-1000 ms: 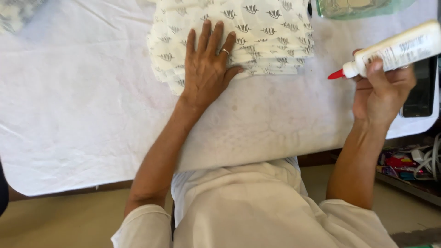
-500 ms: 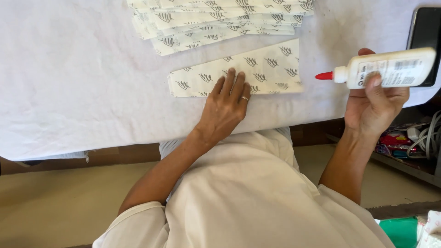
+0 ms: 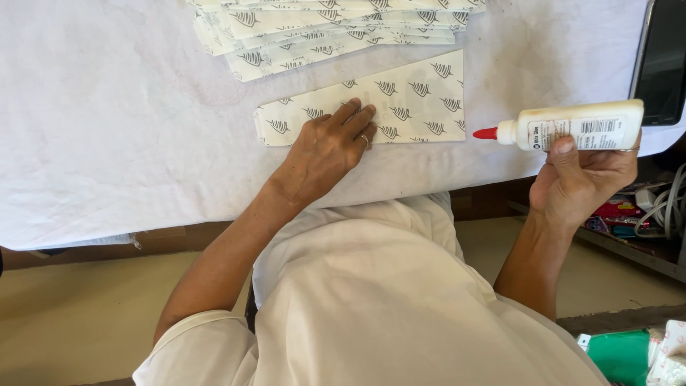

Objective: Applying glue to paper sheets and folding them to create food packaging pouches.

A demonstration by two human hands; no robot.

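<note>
A single cream paper piece [image 3: 400, 100] printed with dark leaf shapes lies flat on the white-covered table [image 3: 107, 129]. My left hand [image 3: 329, 146] rests palm down on its left part, fingers together, a ring on one finger. My right hand [image 3: 582, 179] grips a white glue bottle [image 3: 579, 127] with a red nozzle, held sideways with the tip pointing left, just off the paper's right edge. A stack of the same printed paper pieces [image 3: 321, 28] sits fanned out farther back.
A dark phone or tablet [image 3: 664, 61] lies at the table's right edge. Cables and clutter [image 3: 643, 211] fill a low shelf at right. A green object [image 3: 618, 354] sits at the bottom right. The near table edge runs close to my body.
One paper piece now lies apart from the stack, nearer to me, with my left hand flat on it. The glue bottle has turned level and come in toward the paper's right edge.
</note>
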